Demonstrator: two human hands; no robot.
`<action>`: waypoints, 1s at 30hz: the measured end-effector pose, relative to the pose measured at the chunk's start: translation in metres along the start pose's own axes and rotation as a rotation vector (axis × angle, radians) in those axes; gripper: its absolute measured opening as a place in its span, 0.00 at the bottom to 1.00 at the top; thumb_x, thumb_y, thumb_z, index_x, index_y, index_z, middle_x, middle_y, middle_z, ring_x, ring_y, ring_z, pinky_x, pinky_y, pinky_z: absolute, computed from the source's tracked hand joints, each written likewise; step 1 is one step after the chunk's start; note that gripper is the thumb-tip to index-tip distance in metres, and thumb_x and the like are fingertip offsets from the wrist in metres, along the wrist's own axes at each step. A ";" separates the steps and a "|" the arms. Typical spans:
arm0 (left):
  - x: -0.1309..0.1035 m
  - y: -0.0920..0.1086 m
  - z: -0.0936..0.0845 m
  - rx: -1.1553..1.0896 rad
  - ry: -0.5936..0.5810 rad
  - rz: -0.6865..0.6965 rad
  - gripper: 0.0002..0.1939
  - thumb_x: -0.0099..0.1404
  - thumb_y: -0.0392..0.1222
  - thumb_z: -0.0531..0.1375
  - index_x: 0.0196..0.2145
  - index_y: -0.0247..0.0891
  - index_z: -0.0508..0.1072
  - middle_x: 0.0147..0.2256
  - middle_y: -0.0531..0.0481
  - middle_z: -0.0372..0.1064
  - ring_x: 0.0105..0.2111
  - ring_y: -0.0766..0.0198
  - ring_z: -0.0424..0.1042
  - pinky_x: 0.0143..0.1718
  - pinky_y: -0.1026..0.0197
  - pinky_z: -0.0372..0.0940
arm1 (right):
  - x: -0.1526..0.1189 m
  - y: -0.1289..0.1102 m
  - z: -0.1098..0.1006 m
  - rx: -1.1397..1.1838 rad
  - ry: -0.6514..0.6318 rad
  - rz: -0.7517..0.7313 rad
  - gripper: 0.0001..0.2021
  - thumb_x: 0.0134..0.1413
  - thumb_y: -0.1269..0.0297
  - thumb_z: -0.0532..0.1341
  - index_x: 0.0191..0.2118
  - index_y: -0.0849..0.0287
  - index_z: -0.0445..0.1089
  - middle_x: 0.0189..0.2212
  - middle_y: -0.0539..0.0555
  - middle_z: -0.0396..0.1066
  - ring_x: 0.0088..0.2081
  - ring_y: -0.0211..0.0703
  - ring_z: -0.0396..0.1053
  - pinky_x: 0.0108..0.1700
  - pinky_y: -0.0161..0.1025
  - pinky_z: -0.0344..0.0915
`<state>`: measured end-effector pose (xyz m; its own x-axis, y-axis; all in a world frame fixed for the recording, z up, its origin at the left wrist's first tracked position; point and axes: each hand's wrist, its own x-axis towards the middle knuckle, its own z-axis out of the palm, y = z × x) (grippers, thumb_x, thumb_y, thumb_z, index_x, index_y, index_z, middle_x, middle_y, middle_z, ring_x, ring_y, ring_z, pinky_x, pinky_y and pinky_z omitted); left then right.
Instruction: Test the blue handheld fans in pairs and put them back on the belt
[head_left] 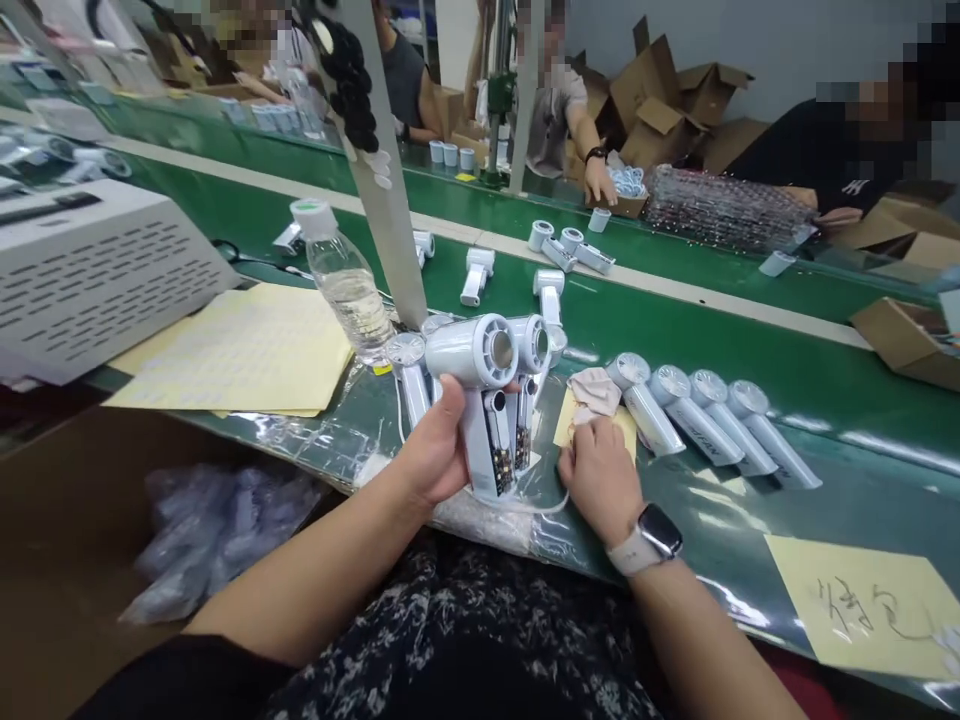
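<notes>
My left hand [439, 455] is wrapped round the handle of a pale blue handheld fan [471, 352], held upright. Its handle is open at the side, baring a battery and a circuit board. A second opened fan [529, 345] stands close against it; I cannot tell whether my hand holds that one too. My right hand [604, 485], wearing a watch, rests on the bench with its fingers curled. Their tips are hidden at the near edge of a crumpled pale cloth [595, 390] on a yellow paper [626, 425].
Several closed fans [705, 420] lie in a row at right, beyond a handwritten yellow sheet [862, 605]. A water bottle [349, 290], paper stack [247, 350] and vented machine [112, 270] stand left. More fans lie on the green conveyor [660, 320]; co-workers sit across it.
</notes>
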<state>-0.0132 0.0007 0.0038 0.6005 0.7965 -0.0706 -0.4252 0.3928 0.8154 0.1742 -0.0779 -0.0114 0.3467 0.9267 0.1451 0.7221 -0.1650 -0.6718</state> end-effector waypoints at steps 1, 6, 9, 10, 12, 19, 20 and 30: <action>-0.001 0.005 -0.001 0.026 0.018 0.020 0.33 0.55 0.76 0.56 0.37 0.41 0.69 0.39 0.42 0.76 0.44 0.48 0.76 0.34 0.53 0.72 | -0.001 -0.002 0.006 0.007 0.003 -0.029 0.07 0.52 0.65 0.60 0.26 0.55 0.62 0.36 0.66 0.71 0.44 0.62 0.67 0.48 0.59 0.63; -0.002 0.023 0.001 0.101 0.135 0.116 0.43 0.51 0.84 0.40 0.35 0.41 0.66 0.38 0.40 0.75 0.46 0.48 0.75 0.35 0.52 0.71 | -0.026 -0.029 0.002 0.455 -0.496 0.046 0.07 0.60 0.58 0.56 0.35 0.55 0.65 0.27 0.54 0.73 0.30 0.48 0.69 0.36 0.46 0.66; 0.001 0.023 0.008 0.089 0.129 0.187 0.42 0.47 0.86 0.43 0.29 0.41 0.64 0.41 0.42 0.75 0.47 0.48 0.74 0.38 0.51 0.71 | -0.034 -0.043 -0.003 0.694 -0.684 0.143 0.08 0.57 0.58 0.60 0.35 0.56 0.69 0.21 0.50 0.72 0.25 0.43 0.68 0.31 0.40 0.63; 0.003 0.022 0.011 0.081 0.111 0.200 0.41 0.47 0.86 0.45 0.27 0.41 0.62 0.43 0.42 0.75 0.48 0.48 0.74 0.39 0.50 0.71 | -0.035 -0.046 -0.002 0.696 -0.644 0.139 0.07 0.56 0.59 0.60 0.32 0.57 0.70 0.20 0.50 0.71 0.25 0.42 0.67 0.31 0.39 0.61; 0.004 0.018 0.016 0.062 0.079 0.187 0.41 0.45 0.86 0.49 0.25 0.40 0.60 0.44 0.43 0.75 0.49 0.47 0.73 0.40 0.50 0.72 | -0.037 -0.050 0.003 0.677 -0.554 0.081 0.08 0.56 0.61 0.60 0.28 0.56 0.68 0.19 0.49 0.70 0.25 0.41 0.66 0.31 0.38 0.60; 0.012 0.007 0.025 -0.154 0.028 0.285 0.37 0.41 0.80 0.61 0.21 0.38 0.69 0.37 0.44 0.77 0.45 0.49 0.76 0.41 0.53 0.73 | -0.056 -0.054 0.030 0.863 -0.350 0.058 0.17 0.66 0.52 0.54 0.27 0.54 0.59 0.15 0.43 0.59 0.19 0.37 0.59 0.27 0.37 0.58; 0.013 0.005 0.026 -0.173 0.028 0.316 0.36 0.41 0.78 0.62 0.21 0.37 0.71 0.38 0.44 0.77 0.45 0.49 0.76 0.41 0.54 0.73 | -0.058 -0.054 0.032 0.917 -0.340 0.088 0.17 0.67 0.50 0.53 0.28 0.53 0.58 0.14 0.42 0.56 0.18 0.37 0.58 0.27 0.37 0.58; 0.003 0.009 0.027 -0.450 0.000 0.151 0.33 0.41 0.74 0.66 0.21 0.37 0.72 0.42 0.47 0.76 0.43 0.53 0.77 0.40 0.55 0.74 | -0.058 -0.053 0.016 0.754 -0.295 -0.274 0.14 0.67 0.57 0.52 0.29 0.55 0.61 0.35 0.53 0.70 0.37 0.43 0.68 0.40 0.38 0.63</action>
<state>0.0035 -0.0059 0.0262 0.5092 0.8601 0.0301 -0.7590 0.4323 0.4869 0.1058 -0.1174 0.0040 -0.0280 0.9683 0.2483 0.1300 0.2498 -0.9595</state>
